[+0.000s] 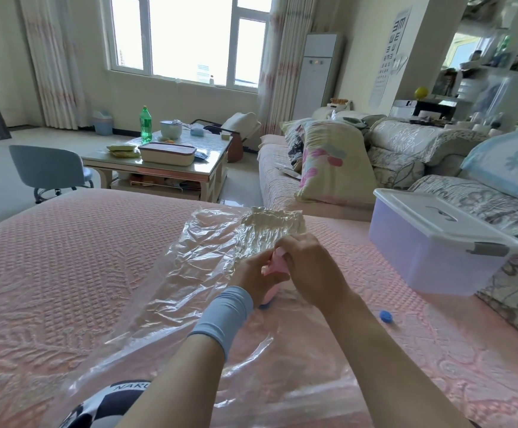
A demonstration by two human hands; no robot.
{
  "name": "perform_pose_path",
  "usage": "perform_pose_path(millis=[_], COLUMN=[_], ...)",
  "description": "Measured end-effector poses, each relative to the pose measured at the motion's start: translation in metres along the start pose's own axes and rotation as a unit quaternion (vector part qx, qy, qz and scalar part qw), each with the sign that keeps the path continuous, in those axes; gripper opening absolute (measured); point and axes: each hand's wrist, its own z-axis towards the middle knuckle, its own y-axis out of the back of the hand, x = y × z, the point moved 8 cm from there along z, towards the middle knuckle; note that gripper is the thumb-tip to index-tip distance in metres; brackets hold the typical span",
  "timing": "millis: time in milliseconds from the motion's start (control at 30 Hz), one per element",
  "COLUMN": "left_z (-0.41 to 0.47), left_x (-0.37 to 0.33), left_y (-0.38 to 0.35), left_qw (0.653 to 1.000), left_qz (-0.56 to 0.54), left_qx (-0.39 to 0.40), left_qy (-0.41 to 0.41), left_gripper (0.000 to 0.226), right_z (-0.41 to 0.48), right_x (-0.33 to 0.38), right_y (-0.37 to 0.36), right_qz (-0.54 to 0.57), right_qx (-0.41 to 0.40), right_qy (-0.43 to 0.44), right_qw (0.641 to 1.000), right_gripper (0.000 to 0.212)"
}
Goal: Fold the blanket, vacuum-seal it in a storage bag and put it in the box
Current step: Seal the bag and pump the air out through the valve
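A clear plastic storage bag (pixel 189 273) lies flat and wrinkled on the pink quilted cover (pixel 50 273). At its far end the cream blanket (pixel 274 222) sits shrunk and ridged inside it. My left hand (pixel 256 281) grips a pink hand pump (pixel 274 267) that stands on the bag, with a blue valve (pixel 265 305) just visible under it. My right hand (pixel 308 268) holds the pump's top from the right. A loose blue valve cap (pixel 386 316) lies on the cover to the right. The translucent lidded box (pixel 436 242) stands at the right, its lid on.
A sofa (pixel 313 168) with pillows runs behind the box. A coffee table (pixel 158 159) with a green bottle and containers stands beyond the cover, a grey chair (pixel 47 168) to its left. A black-and-white garment (pixel 106 406) shows at the bottom edge.
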Motion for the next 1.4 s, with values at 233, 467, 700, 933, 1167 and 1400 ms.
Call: perform_pose_path(millis=[233, 467, 700, 933, 1167, 1400], left_z=[-0.001, -0.007, -0.006, -0.005, -0.006, -0.002], left_x=[0.0, 0.003, -0.001, 0.0, 0.008, 0.013], left_y=[-0.001, -0.008, -0.008, -0.011, -0.012, -0.015], left_qw=[1.0, 0.999, 0.998, 0.998, 0.999, 0.999], left_qz=[0.004, 0.042, 0.052, 0.061, 0.045, 0.039], left_qx=[0.006, 0.008, -0.024, -0.023, -0.021, -0.014], left_qy=[0.009, 0.01, -0.005, -0.003, 0.01, 0.011], left_gripper=[0.049, 0.048, 0.043, 0.046, 0.054, 0.051], right_z=[0.016, 0.0, -0.013, -0.005, -0.008, -0.014], right_x=[0.023, 0.023, -0.01, 0.012, 0.027, -0.008], right_y=[0.084, 0.096, -0.003, 0.048, 0.12, 0.042], right_qz=[-0.001, 0.003, 0.034, -0.028, -0.034, 0.059], right_qx=[-0.144, -0.292, -0.009, -0.08, -0.25, -0.134], right_qy=[0.039, 0.058, -0.021, 0.004, 0.063, -0.007], right_qw=[0.989, 0.955, 0.999, 0.996, 0.966, 0.989], right_gripper=[0.017, 0.02, 0.022, 0.016, 0.014, 0.025])
